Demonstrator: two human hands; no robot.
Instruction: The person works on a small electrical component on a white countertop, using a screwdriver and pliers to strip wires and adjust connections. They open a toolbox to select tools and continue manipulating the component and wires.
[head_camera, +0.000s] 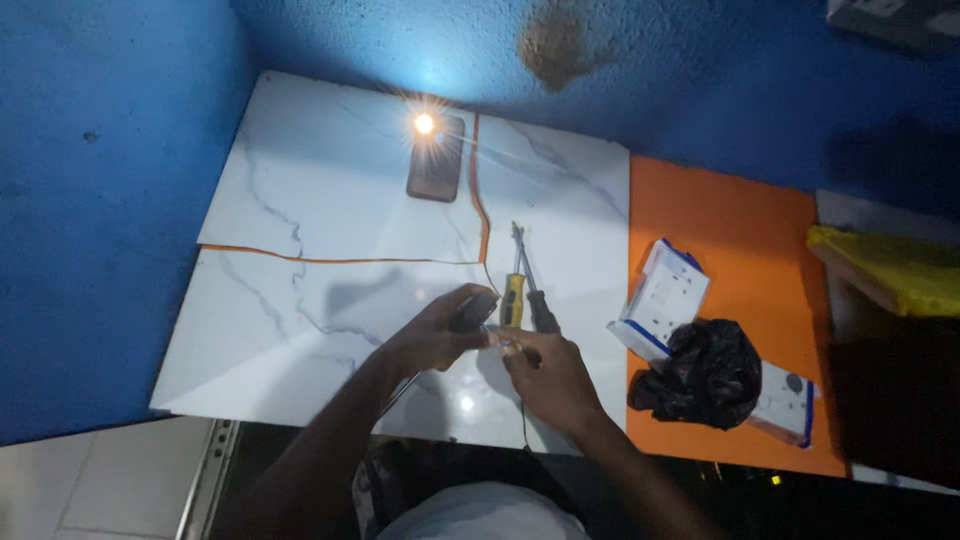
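The left hand (435, 335) is clenched around a small dark grey block-shaped part (474, 311) and the right hand (548, 375) pinches a thin pale wire end (507, 342) against it, just above the near middle of the white marble-patterned tabletop (300, 210); the part's long axis runs from near left to far right. Just beyond the hands lie a yellow-handled screwdriver (514, 290) and a dark-handled tool (535, 295), both pointing away towards the far wall. A dark phone with its lamp lit (436, 155) lies farther off, while on the orange board (740, 230) to the right sit a white-and-blue box (662, 297) and a crumpled black plastic bag (705, 370), contents hidden, all against rough blue walls (100, 200).
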